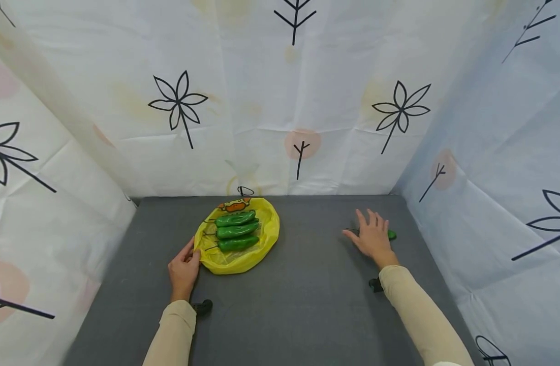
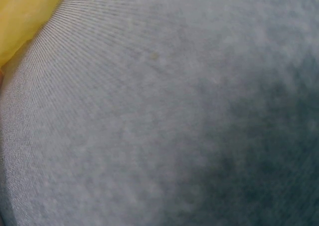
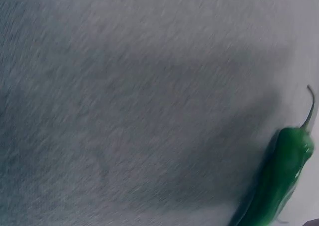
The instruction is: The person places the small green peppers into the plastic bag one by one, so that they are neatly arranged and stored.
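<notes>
A yellow plastic bag, spread out round with its rim folded back, lies on the grey table at the left of centre. Several green chili peppers lie side by side in it, stems to the left. My left hand pinches the bag's left rim between thumb and fingers; the left wrist view catches only a corner of the bag. Over at the right, my right hand is spread above a single green chili pepper, hiding most of it. That pepper lies on the table in the right wrist view.
The grey table ends at a white cloth backdrop with leaf drawings, which rises behind it and on both sides. The right side cloth stands close beyond the lone pepper.
</notes>
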`<state>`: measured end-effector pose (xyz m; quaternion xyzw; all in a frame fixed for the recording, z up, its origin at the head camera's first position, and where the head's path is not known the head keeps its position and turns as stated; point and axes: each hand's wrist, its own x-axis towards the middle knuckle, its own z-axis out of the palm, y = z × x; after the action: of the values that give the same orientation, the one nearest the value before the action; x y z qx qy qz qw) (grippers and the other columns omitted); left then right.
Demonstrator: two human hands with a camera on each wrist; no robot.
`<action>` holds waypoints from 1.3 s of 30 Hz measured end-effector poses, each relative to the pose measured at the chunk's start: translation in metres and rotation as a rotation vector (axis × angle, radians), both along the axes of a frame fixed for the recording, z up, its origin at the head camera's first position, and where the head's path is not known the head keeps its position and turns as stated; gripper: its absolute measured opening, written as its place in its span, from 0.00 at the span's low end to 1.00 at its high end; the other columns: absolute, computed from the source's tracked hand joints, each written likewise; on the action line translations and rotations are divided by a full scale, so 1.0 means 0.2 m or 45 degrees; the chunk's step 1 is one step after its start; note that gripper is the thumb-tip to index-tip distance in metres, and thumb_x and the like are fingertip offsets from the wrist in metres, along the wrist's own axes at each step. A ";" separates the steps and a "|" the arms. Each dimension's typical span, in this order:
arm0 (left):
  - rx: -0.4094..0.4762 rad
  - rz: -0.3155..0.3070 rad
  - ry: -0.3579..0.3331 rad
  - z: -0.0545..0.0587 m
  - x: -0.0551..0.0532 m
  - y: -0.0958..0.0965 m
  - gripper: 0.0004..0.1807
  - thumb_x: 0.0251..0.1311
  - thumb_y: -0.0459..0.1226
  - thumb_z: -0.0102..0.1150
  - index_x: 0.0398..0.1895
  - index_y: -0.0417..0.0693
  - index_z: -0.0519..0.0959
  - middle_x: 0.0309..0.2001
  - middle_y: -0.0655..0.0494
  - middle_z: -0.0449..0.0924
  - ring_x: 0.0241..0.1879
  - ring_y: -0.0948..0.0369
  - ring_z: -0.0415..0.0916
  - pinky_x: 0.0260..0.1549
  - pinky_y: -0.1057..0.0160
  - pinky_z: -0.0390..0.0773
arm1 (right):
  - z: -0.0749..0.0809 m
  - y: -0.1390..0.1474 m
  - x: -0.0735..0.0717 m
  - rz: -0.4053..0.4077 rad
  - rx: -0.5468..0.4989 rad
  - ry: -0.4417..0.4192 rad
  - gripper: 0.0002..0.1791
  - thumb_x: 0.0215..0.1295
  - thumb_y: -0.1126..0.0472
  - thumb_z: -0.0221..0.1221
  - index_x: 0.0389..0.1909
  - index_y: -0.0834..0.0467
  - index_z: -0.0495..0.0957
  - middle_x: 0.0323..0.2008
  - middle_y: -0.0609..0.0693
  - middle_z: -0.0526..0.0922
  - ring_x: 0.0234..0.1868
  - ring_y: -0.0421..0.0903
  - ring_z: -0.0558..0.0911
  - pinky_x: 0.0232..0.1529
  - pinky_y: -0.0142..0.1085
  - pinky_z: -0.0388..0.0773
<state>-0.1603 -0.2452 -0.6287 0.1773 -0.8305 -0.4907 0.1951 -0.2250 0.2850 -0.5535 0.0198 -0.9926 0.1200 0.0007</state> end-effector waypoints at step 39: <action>-0.011 0.016 0.027 0.00 0.00 0.00 0.23 0.67 0.40 0.61 0.65 0.64 0.80 0.45 0.46 0.90 0.29 0.86 0.74 0.31 0.85 0.70 | -0.07 0.25 0.07 -0.052 -0.049 -0.200 0.32 0.79 0.56 0.51 0.78 0.61 0.55 0.70 0.77 0.59 0.67 0.77 0.57 0.59 0.69 0.67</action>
<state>-0.1611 -0.2444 -0.6285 0.1763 -0.8293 -0.4878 0.2077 -0.2119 0.3348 -0.5683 -0.0100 -0.9873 0.1404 -0.0743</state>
